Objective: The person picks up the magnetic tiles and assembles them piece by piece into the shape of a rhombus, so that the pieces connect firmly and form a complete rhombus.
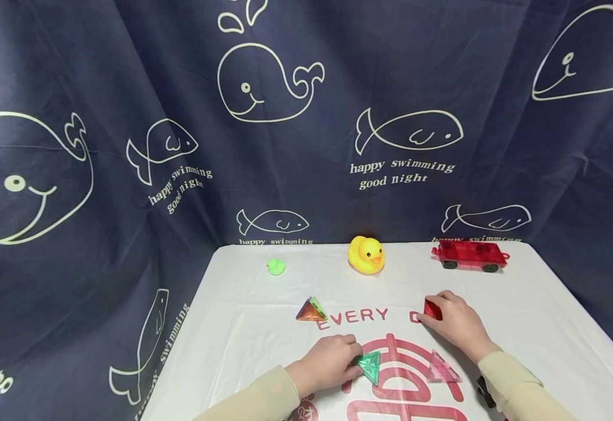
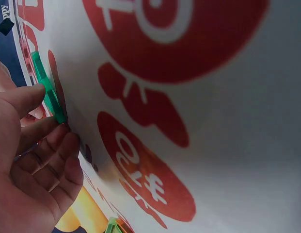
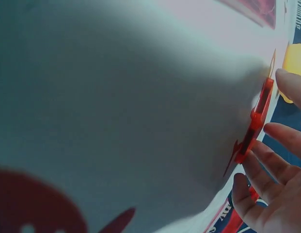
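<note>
Thumb and fingers of my left hand [image 1: 329,363] pinch a green see-through triangle tile [image 1: 371,367] over the red print of the table cloth. The left wrist view shows that green tile [image 2: 47,87] nearly edge-on, between thumb and index finger. Farther right, my right hand [image 1: 456,320] holds a red see-through tile [image 1: 432,309] by its edges, close over the cloth. Seen edge-on in the right wrist view, the red tile [image 3: 257,119] has the thumb at one end and fingertips at the other. A pink triangle tile [image 1: 442,369] lies between the two forearms.
Orange and green tiles [image 1: 312,310] lean together left of centre. Along the back stand a small green duck [image 1: 276,267], a yellow duck [image 1: 366,255] and a red wheeled car base [image 1: 471,255]. A black object [image 1: 485,392] is partly hidden by the right sleeve. Behind hangs a dark curtain [image 1: 332,193].
</note>
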The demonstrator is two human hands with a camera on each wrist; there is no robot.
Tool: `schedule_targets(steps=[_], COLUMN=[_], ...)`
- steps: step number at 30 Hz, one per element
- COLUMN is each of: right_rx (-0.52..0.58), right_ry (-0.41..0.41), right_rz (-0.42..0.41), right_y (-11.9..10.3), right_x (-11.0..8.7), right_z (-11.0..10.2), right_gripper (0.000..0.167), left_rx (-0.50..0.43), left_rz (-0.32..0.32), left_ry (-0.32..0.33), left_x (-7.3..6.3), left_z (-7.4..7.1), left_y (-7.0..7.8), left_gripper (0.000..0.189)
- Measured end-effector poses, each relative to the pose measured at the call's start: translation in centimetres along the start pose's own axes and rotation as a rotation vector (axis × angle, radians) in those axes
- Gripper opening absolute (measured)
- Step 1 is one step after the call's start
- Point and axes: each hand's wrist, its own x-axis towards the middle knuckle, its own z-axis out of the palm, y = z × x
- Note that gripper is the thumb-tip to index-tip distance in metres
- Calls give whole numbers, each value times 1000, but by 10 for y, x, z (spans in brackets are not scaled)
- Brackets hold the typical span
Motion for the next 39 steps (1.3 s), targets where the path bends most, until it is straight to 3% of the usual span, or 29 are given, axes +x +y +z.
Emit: schedule_targets(steps=[9, 17, 23, 39], right_rx=[10, 49, 60, 92], right_ry=[-30, -57, -65, -131], right_rz=[-65, -66, -59, -38], right_y=[13, 11, 11, 10], right_x=[-4, -3, -1, 4], right_z=[-3, -6, -7, -11], right_gripper=[71, 67, 74, 75], left_rx=[-17, -30, -39, -199], left_rz=[0, -16, -34, -125], left_ry=[6, -3, -7, 12], left_x=[1, 2, 2, 0], left_z=[-2, -1, -1, -1], left_y=[3, 3, 3, 3], left_gripper=[19, 17, 18, 17])
